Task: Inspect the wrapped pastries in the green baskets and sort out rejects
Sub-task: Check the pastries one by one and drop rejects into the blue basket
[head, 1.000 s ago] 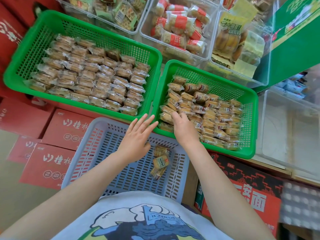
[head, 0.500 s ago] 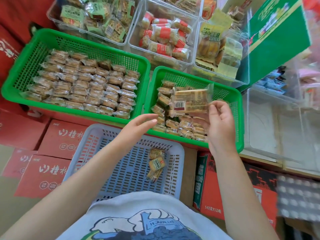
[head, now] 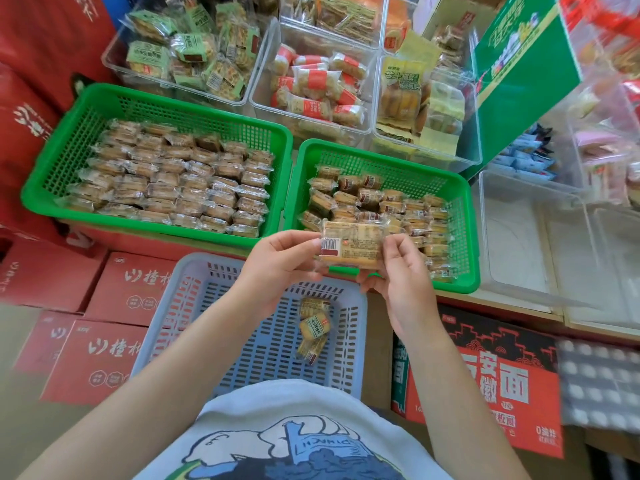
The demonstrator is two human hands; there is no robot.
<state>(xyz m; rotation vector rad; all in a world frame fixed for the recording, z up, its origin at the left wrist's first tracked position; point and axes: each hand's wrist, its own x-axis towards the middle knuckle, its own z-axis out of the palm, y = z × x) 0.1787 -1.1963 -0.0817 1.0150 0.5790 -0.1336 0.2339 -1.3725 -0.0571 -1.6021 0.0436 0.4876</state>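
Over the blue basket [head: 194,285], near edge of right green basket [head: 464,237]: both hands now pinch one wrapped pastry [head: 351,244], left hand [head: 277,261] newly joined right hand [head: 401,271], barcode side up. Inspection underway; three rejects [head: 313,329] lie below.

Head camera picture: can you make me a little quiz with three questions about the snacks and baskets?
1. True or false: both hands hold one wrapped pastry between them.
2. How many wrapped pastries lie in the blue-grey basket?
A) none B) three C) ten
3. Fill in: the fuller green basket is the ____ one.

Key
1. True: the left hand and right hand pinch its ends, above the right green basket.
2. B: three rejects lie there.
3. Left: the left green basket is packed in rows.
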